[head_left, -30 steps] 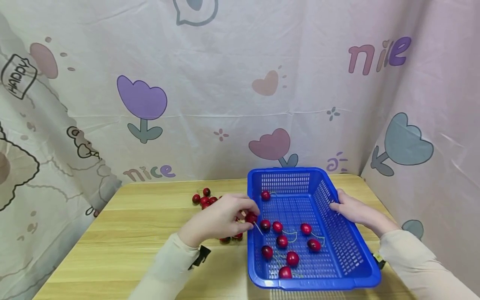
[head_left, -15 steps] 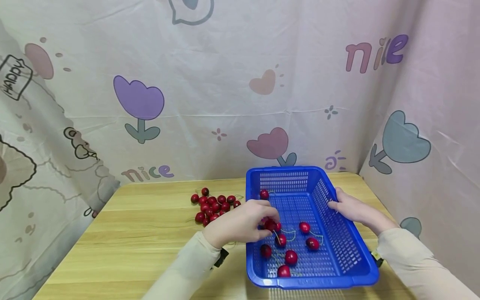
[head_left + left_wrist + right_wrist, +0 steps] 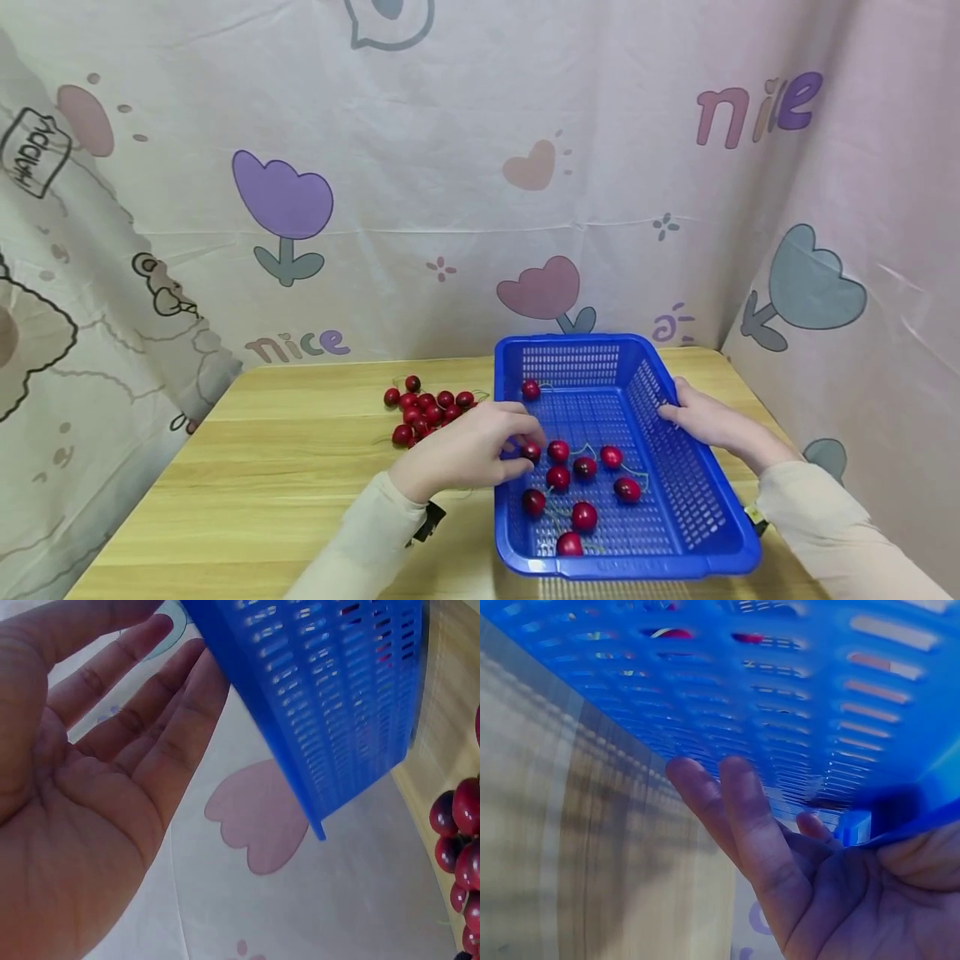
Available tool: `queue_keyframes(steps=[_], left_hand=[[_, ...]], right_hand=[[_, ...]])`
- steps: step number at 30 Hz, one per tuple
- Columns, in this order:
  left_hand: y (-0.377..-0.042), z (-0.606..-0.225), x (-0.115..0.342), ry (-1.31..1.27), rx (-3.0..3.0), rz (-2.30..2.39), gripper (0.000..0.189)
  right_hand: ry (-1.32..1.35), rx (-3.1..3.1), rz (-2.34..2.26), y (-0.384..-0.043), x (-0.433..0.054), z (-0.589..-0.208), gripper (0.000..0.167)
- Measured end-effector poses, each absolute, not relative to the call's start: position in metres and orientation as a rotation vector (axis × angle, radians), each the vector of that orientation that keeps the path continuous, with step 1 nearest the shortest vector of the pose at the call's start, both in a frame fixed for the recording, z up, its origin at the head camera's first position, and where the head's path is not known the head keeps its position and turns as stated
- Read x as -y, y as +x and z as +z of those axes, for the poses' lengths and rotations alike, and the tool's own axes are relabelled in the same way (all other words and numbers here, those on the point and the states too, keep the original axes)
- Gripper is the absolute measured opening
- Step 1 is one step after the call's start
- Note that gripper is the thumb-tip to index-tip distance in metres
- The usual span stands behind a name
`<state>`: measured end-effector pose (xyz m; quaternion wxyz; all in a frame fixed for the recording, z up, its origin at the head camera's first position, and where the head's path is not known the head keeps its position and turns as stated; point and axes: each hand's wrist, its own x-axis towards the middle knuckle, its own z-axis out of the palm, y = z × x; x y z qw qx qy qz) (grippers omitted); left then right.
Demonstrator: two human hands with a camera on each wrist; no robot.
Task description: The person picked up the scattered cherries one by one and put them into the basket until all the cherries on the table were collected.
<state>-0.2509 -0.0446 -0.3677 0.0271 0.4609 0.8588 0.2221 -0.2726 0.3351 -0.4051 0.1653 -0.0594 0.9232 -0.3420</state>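
Fingers [image 3: 184, 735] slack and grasping nothing that the views show, your left hand [image 3: 472, 444] reaches over the left rim of a blue basket [image 3: 630, 569], its tips just beside a dark cherry [image 3: 530, 452]; whether they touch it, you cannot tell. Your right hand [image 3: 701, 412] grips the basket's right rim, thumb inside, fingers outside along the slotted wall.

Scattered cherries [image 3: 584, 517] lie on the basket floor, most of them toward you, one alone at the far left. They look light, round and glossy, likely to roll or slip from a hasty pinch; if real, they probably bruise under a hard one. Take each around its body with thumb and fingertips; the stems look too thin to trust. The basket appears to be light, slightly springy plastic, best steadied where your right hand has it.

Its left wall rises between your fingertips and the heap of cherries [image 3: 433, 414] on the wooden tabletop [image 3: 285, 467], so your knuckles need height to clear the rim. Bare wood gives you room left of the heap. Behind, the patterned cloth [image 3: 420, 167] hangs close to the table's far edge; inside the basket, the far right offers the widest bare floor.
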Motion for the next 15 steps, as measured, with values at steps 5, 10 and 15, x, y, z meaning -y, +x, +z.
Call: queue_keyframes(steps=[5,10,15], left_hand=[[-0.249,-0.369,0.057,1.386,-2.678,0.730,0.016],[-0.249,-0.372,0.065,1.389,-2.680,0.764,0.018],[-0.250,-0.374,0.066,1.417,-2.686,0.768,0.018]], right_hand=[[-0.176,-2.626,-0.975,-0.273,-0.336,-0.406,0.080],[-0.192,-2.620,-1.024,-0.273,-0.337,-0.407,0.074],[-0.192,-2.609,-1.084,-0.273,-0.340,-0.407,0.070]])
